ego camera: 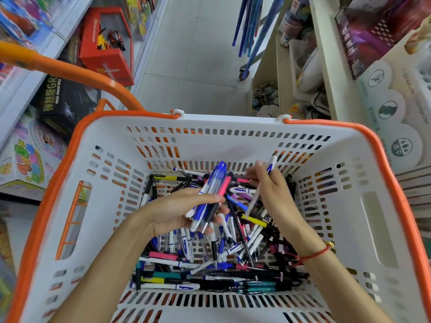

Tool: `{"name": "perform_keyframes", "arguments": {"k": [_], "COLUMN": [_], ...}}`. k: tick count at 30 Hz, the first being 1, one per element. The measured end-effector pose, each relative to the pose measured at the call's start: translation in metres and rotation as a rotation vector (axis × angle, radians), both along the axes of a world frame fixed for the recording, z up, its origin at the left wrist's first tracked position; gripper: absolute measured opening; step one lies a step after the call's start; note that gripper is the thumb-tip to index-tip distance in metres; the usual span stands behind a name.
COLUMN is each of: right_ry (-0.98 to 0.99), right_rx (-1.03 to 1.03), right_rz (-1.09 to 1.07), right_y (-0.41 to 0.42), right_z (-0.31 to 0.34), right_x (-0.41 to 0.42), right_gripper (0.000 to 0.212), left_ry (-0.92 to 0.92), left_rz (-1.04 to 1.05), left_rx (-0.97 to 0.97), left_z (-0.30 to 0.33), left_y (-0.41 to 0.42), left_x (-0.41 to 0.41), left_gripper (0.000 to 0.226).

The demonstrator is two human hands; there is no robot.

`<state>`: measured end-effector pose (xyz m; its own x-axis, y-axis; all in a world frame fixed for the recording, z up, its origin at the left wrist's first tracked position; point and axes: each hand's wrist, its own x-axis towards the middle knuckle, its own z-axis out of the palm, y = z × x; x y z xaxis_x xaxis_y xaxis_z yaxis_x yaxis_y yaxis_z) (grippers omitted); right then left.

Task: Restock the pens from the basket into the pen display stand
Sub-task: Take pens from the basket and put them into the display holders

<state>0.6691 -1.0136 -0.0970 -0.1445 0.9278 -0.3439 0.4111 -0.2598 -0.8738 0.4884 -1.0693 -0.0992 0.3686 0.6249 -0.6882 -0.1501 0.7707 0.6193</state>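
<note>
White basket point(363, 229) with orange rim, open tiled aisle beyond between shelving. Left hand point(177, 213), palm up, fingers curled around a bundle of pens point(210, 194) above the loose pens point(210, 271) on the basket floor. Right hand point(272, 190) pinches a single white-and-blue pen point(270, 166), just beside the bundle.

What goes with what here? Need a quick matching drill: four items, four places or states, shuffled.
Items:
1. left hand
2. right hand
3. basket
4. red string bracelet

States:
A. on the right wrist
B. lifting a single white and blue pen
C. holds the loose pens
D. gripping a bundle of pens

Pairs: 1-D, 2-B, 3-C, 4-A
</note>
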Motion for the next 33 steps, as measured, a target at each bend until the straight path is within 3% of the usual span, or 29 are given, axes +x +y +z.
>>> {"name": "perform_keyframes", "arguments": {"k": [2,4,7,12,15,18,22,24,26,28,30,33], "right_ry": [-0.173,-0.26,-0.207,-0.31,-0.367,-0.371,-0.283,-0.211,-0.143,-0.079,0.027,0.192], "right_rx": [0.345,0.524,0.683,0.858,0.837,0.76,0.621,0.575,0.479,0.14,-0.303,-0.556], "right_rz": [0.099,0.106,0.124,0.37,0.509,0.597,0.598,0.452,0.158,-0.01,0.065,0.27], "right_y": [-0.001,-0.003,-0.012,-0.025,-0.033,-0.035,-0.029,-0.025,-0.017,-0.004,0.005,0.0], "right_z": [-0.001,0.002,0.007,-0.004,-0.01,-0.006,0.0,0.0,-0.001,0.002,0.004,0.009], "right_x": [0.004,0.005,-0.002,-0.008,-0.011,-0.014,-0.008,-0.005,-0.004,0.0,0.006,0.011], "right_gripper": [0.053,0.049,0.03,0.015,0.029,0.04,0.046,0.045,0.031,0.032,0.051,0.057], "left_ry": [-0.075,-0.117,-0.124,-0.093,-0.029,0.028,0.029,0.001,-0.031,-0.046,-0.033,-0.031], "left_rz": [0.03,0.049,0.13,0.375,0.378,0.36,0.283,0.25,0.245,0.23,0.2,0.125], "left_rx": [-0.054,-0.085,-0.099,-0.136,-0.118,-0.116,-0.111,-0.106,-0.096,-0.069,-0.067,-0.048], "left_z": [0.003,0.005,0.002,-0.008,-0.008,-0.009,-0.011,-0.01,-0.009,-0.009,-0.003,0.016], "left_y": [0.001,0.001,0.002,0.007,0.007,0.005,0.003,0.003,0.002,0.0,-0.002,-0.004], "left_x": [-0.001,0.0,0.003,-0.005,-0.005,-0.004,-0.005,-0.006,-0.005,-0.002,0.005,0.019], "left_gripper": [0.022,0.024,0.028,0.043,0.048,0.038,0.046,0.033,0.027,0.022,0.021,0.025]}}
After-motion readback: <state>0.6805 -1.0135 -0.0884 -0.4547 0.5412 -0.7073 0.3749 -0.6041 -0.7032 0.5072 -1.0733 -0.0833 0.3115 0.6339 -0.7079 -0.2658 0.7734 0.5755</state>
